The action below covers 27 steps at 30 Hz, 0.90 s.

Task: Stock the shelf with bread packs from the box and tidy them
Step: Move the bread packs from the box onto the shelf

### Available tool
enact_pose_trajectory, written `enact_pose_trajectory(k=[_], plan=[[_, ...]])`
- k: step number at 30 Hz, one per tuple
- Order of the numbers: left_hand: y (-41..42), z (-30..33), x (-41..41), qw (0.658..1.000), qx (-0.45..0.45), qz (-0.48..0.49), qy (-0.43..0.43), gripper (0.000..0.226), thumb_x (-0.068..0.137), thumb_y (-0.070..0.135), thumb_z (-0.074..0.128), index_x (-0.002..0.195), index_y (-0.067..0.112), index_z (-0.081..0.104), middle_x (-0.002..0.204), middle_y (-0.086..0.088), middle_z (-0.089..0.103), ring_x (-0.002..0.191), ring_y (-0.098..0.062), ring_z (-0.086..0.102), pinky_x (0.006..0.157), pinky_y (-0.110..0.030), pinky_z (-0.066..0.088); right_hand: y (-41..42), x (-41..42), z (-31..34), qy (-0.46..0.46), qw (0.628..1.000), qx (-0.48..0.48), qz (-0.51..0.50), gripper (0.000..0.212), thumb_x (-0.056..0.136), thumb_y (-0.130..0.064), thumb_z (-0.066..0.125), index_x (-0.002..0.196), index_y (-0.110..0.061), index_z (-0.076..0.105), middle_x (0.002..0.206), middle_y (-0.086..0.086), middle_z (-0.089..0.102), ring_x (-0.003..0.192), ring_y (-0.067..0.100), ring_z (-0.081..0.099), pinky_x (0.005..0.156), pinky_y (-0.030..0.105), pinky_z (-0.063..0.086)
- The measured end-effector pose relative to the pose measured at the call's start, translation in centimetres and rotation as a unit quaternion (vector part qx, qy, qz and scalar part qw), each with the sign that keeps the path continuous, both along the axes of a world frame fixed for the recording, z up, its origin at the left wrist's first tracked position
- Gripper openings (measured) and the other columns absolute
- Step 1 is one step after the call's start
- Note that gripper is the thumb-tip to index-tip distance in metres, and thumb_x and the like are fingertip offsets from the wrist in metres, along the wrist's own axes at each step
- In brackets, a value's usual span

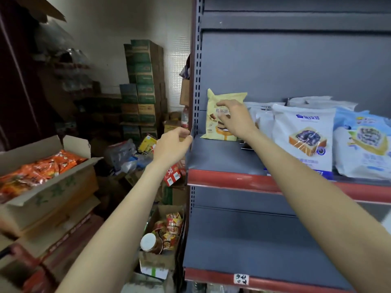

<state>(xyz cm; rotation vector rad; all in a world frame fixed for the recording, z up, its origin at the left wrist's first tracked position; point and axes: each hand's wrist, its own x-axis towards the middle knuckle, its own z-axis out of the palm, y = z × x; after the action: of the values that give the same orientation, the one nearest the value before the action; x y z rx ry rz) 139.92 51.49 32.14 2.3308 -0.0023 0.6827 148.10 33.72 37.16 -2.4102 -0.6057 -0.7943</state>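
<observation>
1. Head view: right hand (234,118) has a loose, unclosed grip on the yellow bread pack (220,115), upright at 12 o'clock on the shelf (224,176).
2. Left hand (173,144), loosely curled, holds nothing.
3. White packs (302,136) stand at 3 o'clock; shelf space remains, so stocking looks partway.

Grey shelf (222,157), red front edge: one yellow bread pack (213,115) upright at left, white and blue bread packs (302,136) standing to its right.
</observation>
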Motion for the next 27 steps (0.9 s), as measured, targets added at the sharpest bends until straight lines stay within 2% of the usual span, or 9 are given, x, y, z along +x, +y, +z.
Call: enact_pose_trajectory(k=[4, 7, 11, 14, 16, 18, 20, 22, 27], plan=[[-2.4, -0.2, -2.1, 0.985, 0.107, 0.04, -0.132, 0.029, 0.096, 0.034, 0.047, 0.118, 0.022, 0.062, 0.115, 0.003, 0.066, 0.108, -0.019, 0.057, 0.082, -0.031, 0.046, -2.2, -7.6, -3.1, -0.081, 0.992, 0.094, 0.028, 0.024, 0.092, -0.019, 0.051, 0.114, -0.018, 0.062, 0.111, 0.0, 0.067, 0.095, 0.019, 0.063, 0.08, 0.033, 0.05], [-4.9, -1.5, -5.1, 0.958, 0.167, 0.034, -0.229, 0.03, 0.095, 0.034, 0.044, 0.108, 0.019, 0.066, 0.102, 0.002, 0.07, 0.098, -0.019, 0.06, 0.075, -0.029, 0.043, -4.6, -13.2, -6.7, -0.146, 0.982, 0.117, -0.029, 0.021, 0.094, -0.025, 0.048, 0.109, -0.021, 0.062, 0.099, -0.006, 0.069, 0.084, 0.016, 0.064, 0.067, 0.03, 0.047], [-8.1, -5.6, -9.6, 0.933, 0.188, 0.014, -0.307, 0.023, 0.092, 0.026, 0.049, 0.086, 0.016, 0.069, 0.08, 0.005, 0.07, 0.076, -0.015, 0.06, 0.069, -0.027, 0.039, -8.4, -18.7, -13.6, -0.22, 0.965, 0.122, -0.068, 0.015, 0.09, -0.021, 0.055, 0.097, -0.015, 0.067, 0.076, -0.003, 0.068, 0.069, 0.018, 0.06, 0.068, 0.029, 0.043], [-10.5, -10.6, -13.4, 0.936, 0.175, -0.013, -0.306, 0.022, 0.09, 0.021, 0.053, 0.078, 0.015, 0.07, 0.07, 0.005, 0.067, 0.068, -0.012, 0.056, 0.064, -0.026, 0.039, -11.8, -21.8, -19.9, -0.2, 0.976, 0.068, -0.052, 0.012, 0.089, -0.017, 0.058, 0.091, -0.012, 0.068, 0.071, -0.004, 0.066, 0.065, 0.018, 0.059, 0.074, 0.029, 0.041], [-11.9, -14.9, -16.0, 0.955, 0.181, -0.035, -0.234, 0.023, 0.09, 0.024, 0.052, 0.077, 0.017, 0.07, 0.069, 0.007, 0.067, 0.066, -0.012, 0.058, 0.06, -0.025, 0.042, -14.3, -23.8, -24.4, -0.104, 0.994, 0.021, -0.023, 0.01, 0.087, -0.018, 0.058, 0.088, -0.014, 0.067, 0.069, -0.003, 0.066, 0.064, 0.021, 0.061, 0.073, 0.03, 0.042], [-13.0, -19.6, -18.5, 0.974, 0.203, -0.035, -0.097, 0.026, 0.087, 0.035, 0.049, 0.079, 0.021, 0.069, 0.069, 0.008, 0.068, 0.066, -0.015, 0.063, 0.056, -0.026, 0.044, -17.1, -25.5, -28.8, 0.073, 0.997, -0.03, 0.003, 0.01, 0.086, -0.022, 0.058, 0.091, -0.019, 0.065, 0.073, -0.003, 0.069, 0.068, 0.023, 0.065, 0.065, 0.032, 0.048], [-13.7, -24.0, -20.6, 0.976, 0.203, -0.032, 0.074, 0.036, 0.08, 0.049, 0.04, 0.085, 0.027, 0.069, 0.076, 0.009, 0.071, 0.074, -0.016, 0.067, 0.059, -0.026, 0.048, -19.7, -26.8, -32.9, 0.257, 0.962, -0.093, 0.022, 0.014, 0.089, -0.025, 0.056, 0.1, -0.023, 0.063, 0.087, -0.003, 0.071, 0.08, 0.023, 0.067, 0.065, 0.035, 0.053], [-14.5, -28.2, -22.4, 0.965, 0.17, -0.045, 0.192, 0.042, 0.077, 0.052, 0.037, 0.094, 0.03, 0.069, 0.086, 0.01, 0.072, 0.085, -0.015, 0.068, 0.069, -0.027, 0.052, -22.1, -27.8, -37.0, 0.358, 0.924, -0.126, 0.042, 0.019, 0.093, -0.026, 0.051, 0.108, -0.023, 0.062, 0.095, -0.003, 0.07, 0.085, 0.02, 0.066, 0.068, 0.035, 0.052], [-17.5, -37.5, -24.5, 0.939, 0.133, -0.076, 0.309, 0.024, 0.087, 0.027, 0.057, 0.11, 0.025, 0.065, 0.105, 0.004, 0.068, 0.098, -0.017, 0.063, 0.079, -0.029, 0.047, -25.3, -29.1, -47.6, 0.537, 0.843, -0.032, 0.017, 0.022, 0.091, -0.017, 0.057, 0.113, -0.018, 0.058, 0.102, -0.002, 0.062, 0.093, 0.017, 0.06, 0.084, 0.039, 0.05]])
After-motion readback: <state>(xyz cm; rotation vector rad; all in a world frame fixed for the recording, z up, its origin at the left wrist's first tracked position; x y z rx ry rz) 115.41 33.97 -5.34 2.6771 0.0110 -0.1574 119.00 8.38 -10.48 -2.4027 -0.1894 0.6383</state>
